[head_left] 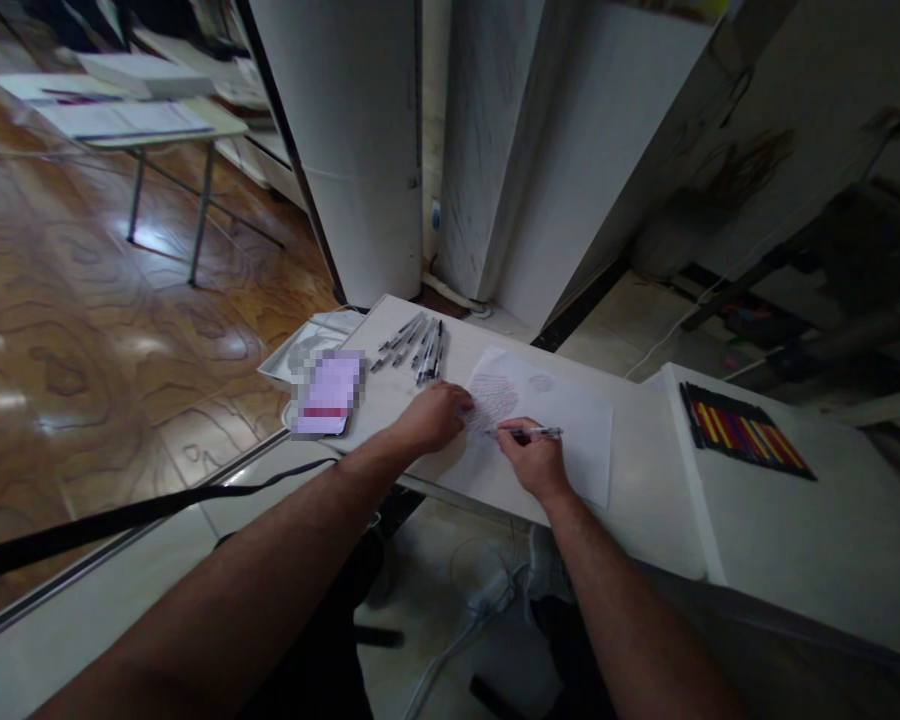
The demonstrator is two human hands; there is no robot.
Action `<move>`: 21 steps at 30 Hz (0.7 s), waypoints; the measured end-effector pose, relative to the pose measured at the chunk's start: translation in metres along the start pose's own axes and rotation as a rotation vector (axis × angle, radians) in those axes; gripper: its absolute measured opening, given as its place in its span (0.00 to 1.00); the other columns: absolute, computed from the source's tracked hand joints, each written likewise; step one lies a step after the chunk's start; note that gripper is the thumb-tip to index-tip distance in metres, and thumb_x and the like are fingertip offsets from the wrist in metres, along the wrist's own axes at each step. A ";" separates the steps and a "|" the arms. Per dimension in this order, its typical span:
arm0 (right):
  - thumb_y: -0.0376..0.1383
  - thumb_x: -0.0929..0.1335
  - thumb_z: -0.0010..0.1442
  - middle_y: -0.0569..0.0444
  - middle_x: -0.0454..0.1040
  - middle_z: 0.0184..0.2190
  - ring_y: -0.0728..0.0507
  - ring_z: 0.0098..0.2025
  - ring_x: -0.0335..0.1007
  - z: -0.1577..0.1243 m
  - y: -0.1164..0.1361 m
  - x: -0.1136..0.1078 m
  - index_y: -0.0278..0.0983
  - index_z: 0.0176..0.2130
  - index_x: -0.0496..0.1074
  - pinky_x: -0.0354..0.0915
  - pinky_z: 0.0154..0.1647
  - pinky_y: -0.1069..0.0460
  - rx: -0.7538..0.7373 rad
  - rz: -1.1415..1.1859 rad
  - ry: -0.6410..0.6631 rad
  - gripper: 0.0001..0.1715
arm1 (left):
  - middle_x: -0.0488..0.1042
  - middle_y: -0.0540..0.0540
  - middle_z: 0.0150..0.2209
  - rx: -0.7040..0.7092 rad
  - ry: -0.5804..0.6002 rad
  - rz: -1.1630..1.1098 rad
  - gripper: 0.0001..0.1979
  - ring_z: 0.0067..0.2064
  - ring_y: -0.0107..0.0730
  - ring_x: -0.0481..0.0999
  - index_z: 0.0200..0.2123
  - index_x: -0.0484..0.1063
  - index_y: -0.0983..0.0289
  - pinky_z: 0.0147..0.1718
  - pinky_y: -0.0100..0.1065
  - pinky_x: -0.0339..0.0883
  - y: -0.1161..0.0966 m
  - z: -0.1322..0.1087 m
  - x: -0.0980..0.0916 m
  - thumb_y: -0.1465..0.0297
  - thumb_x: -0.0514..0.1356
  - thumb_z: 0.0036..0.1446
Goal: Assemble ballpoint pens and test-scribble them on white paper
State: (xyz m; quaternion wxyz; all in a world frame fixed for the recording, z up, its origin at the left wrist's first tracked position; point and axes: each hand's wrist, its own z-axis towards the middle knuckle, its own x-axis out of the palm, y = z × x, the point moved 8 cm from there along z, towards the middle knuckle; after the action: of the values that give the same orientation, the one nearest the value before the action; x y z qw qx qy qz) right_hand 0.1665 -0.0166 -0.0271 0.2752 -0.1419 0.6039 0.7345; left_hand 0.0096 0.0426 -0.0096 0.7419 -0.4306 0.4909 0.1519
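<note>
A sheet of white paper lies on the narrow white table, with reddish and dark scribbled strokes over its left part and a small faint patch near its top. My right hand is closed round a clear pen, whose tip end is at the scribbled area. At the paper's left edge rests my left hand, palm down, fingers slightly bent and holding nothing visible. Just beyond it, several clear pens with dark ends lie in a loose group on the table.
A phone with a blurred-out screen lies at the table's left edge. To the right, a flat set of coloured sticks lies on another white surface. White cables run on the floor below. A folding table bears papers at far left.
</note>
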 end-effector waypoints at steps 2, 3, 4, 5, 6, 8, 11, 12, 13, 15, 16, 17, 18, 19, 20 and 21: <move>0.41 0.68 0.55 0.54 0.79 0.29 0.45 0.30 0.74 0.000 0.000 -0.001 0.40 0.32 0.78 0.69 0.36 0.51 0.012 0.001 -0.011 0.10 | 0.79 0.56 0.47 0.006 -0.001 -0.002 0.18 0.49 0.41 0.75 0.41 0.79 0.63 0.55 0.40 0.65 0.001 0.000 0.001 0.75 0.59 0.46; 0.41 0.68 0.55 0.54 0.79 0.28 0.45 0.30 0.74 0.000 0.000 -0.001 0.40 0.32 0.78 0.69 0.36 0.51 0.015 -0.002 -0.018 0.10 | 0.78 0.56 0.47 0.009 -0.001 -0.003 0.18 0.49 0.41 0.75 0.42 0.79 0.63 0.55 0.40 0.64 0.001 0.000 0.001 0.75 0.59 0.46; 0.41 0.68 0.55 0.54 0.79 0.28 0.45 0.29 0.74 0.000 0.000 -0.002 0.39 0.32 0.78 0.69 0.36 0.51 0.017 -0.005 -0.025 0.09 | 0.78 0.57 0.47 0.011 -0.003 -0.004 0.18 0.49 0.41 0.75 0.42 0.79 0.64 0.55 0.40 0.64 0.002 0.000 0.002 0.75 0.59 0.46; 0.40 0.68 0.55 0.54 0.79 0.28 0.45 0.29 0.74 0.000 0.001 -0.003 0.39 0.32 0.78 0.69 0.35 0.51 0.016 -0.010 -0.031 0.09 | 0.78 0.57 0.47 0.011 -0.004 -0.005 0.18 0.49 0.41 0.75 0.42 0.79 0.64 0.55 0.40 0.64 0.002 0.001 0.002 0.75 0.59 0.46; 0.40 0.68 0.55 0.54 0.79 0.28 0.45 0.29 0.74 0.000 0.001 -0.003 0.39 0.32 0.77 0.68 0.35 0.52 0.016 -0.015 -0.034 0.09 | 0.78 0.57 0.47 0.010 -0.006 -0.006 0.18 0.50 0.41 0.75 0.42 0.79 0.64 0.55 0.40 0.64 0.003 0.001 0.003 0.75 0.59 0.46; 0.39 0.68 0.54 0.54 0.79 0.27 0.45 0.30 0.74 0.001 0.002 -0.004 0.39 0.31 0.77 0.68 0.35 0.52 0.012 -0.031 -0.035 0.08 | 0.78 0.56 0.47 0.005 -0.005 -0.011 0.18 0.50 0.41 0.75 0.41 0.79 0.63 0.55 0.39 0.65 0.003 0.001 0.002 0.75 0.59 0.46; 0.38 0.68 0.54 0.55 0.78 0.27 0.45 0.30 0.74 0.001 0.003 -0.004 0.39 0.30 0.77 0.68 0.36 0.52 0.007 -0.044 -0.025 0.07 | 0.79 0.56 0.47 -0.010 -0.003 -0.008 0.18 0.50 0.41 0.75 0.41 0.79 0.63 0.55 0.39 0.65 0.002 0.000 0.001 0.75 0.59 0.46; 0.39 0.68 0.54 0.55 0.78 0.27 0.45 0.30 0.74 0.001 0.002 -0.003 0.39 0.30 0.77 0.68 0.36 0.52 0.008 -0.039 -0.020 0.08 | 0.79 0.56 0.47 -0.011 0.000 -0.004 0.18 0.50 0.41 0.75 0.41 0.79 0.63 0.55 0.39 0.65 0.002 0.000 0.001 0.75 0.59 0.46; 0.39 0.68 0.54 0.55 0.79 0.27 0.45 0.30 0.74 0.001 0.002 -0.003 0.39 0.30 0.77 0.68 0.36 0.52 0.010 -0.031 -0.017 0.08 | 0.79 0.56 0.47 -0.012 0.001 -0.001 0.17 0.50 0.41 0.75 0.41 0.79 0.64 0.55 0.39 0.65 0.001 0.000 0.001 0.76 0.59 0.46; 0.40 0.68 0.54 0.55 0.79 0.28 0.45 0.30 0.74 0.001 0.002 -0.003 0.39 0.31 0.77 0.68 0.35 0.52 0.014 -0.017 -0.016 0.09 | 0.79 0.56 0.47 -0.013 -0.004 0.003 0.18 0.49 0.41 0.75 0.41 0.79 0.64 0.54 0.39 0.65 0.002 0.000 0.001 0.76 0.59 0.46; 0.40 0.68 0.55 0.55 0.79 0.28 0.45 0.30 0.74 0.001 0.002 -0.002 0.39 0.32 0.77 0.69 0.35 0.52 0.015 -0.013 -0.018 0.09 | 0.79 0.56 0.47 -0.018 -0.008 0.003 0.18 0.49 0.41 0.75 0.42 0.79 0.64 0.54 0.39 0.65 0.003 0.000 0.002 0.76 0.59 0.46; 0.40 0.68 0.55 0.55 0.79 0.28 0.45 0.30 0.74 0.001 0.002 -0.003 0.39 0.32 0.78 0.69 0.36 0.52 0.014 -0.013 -0.021 0.09 | 0.78 0.56 0.47 -0.024 -0.012 0.003 0.18 0.49 0.41 0.75 0.42 0.79 0.64 0.54 0.39 0.65 0.004 0.000 0.002 0.76 0.60 0.46; 0.40 0.68 0.55 0.55 0.79 0.29 0.45 0.30 0.74 0.001 0.002 -0.002 0.39 0.32 0.78 0.69 0.37 0.52 0.013 -0.015 -0.022 0.09 | 0.78 0.56 0.47 -0.028 -0.015 0.002 0.18 0.50 0.41 0.75 0.42 0.79 0.64 0.54 0.39 0.65 0.005 0.000 0.003 0.75 0.60 0.46; 0.40 0.68 0.55 0.54 0.79 0.29 0.45 0.31 0.75 0.001 0.002 -0.002 0.39 0.32 0.78 0.69 0.37 0.52 0.010 -0.017 -0.021 0.10 | 0.78 0.56 0.47 -0.030 -0.016 0.002 0.18 0.49 0.41 0.75 0.42 0.79 0.64 0.54 0.39 0.65 0.005 0.000 0.003 0.75 0.60 0.46; 0.40 0.68 0.55 0.54 0.80 0.29 0.45 0.31 0.75 0.001 0.002 -0.002 0.39 0.32 0.78 0.69 0.37 0.52 0.010 -0.017 -0.020 0.10 | 0.78 0.56 0.47 -0.025 -0.013 0.003 0.18 0.49 0.41 0.75 0.42 0.79 0.64 0.55 0.39 0.65 0.005 0.000 0.003 0.75 0.60 0.46; 0.41 0.68 0.55 0.54 0.80 0.29 0.45 0.30 0.75 0.001 0.002 -0.002 0.39 0.33 0.78 0.69 0.37 0.52 0.011 -0.016 -0.021 0.10 | 0.78 0.56 0.47 -0.019 -0.010 0.004 0.18 0.49 0.41 0.75 0.42 0.79 0.64 0.55 0.39 0.65 0.005 0.001 0.004 0.75 0.60 0.46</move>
State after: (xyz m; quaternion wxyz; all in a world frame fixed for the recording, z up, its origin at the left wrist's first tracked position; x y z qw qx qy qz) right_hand 0.1673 -0.0165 -0.0243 0.2882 -0.1376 0.6038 0.7304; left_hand 0.0085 0.0452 -0.0149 0.7400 -0.4359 0.4866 0.1600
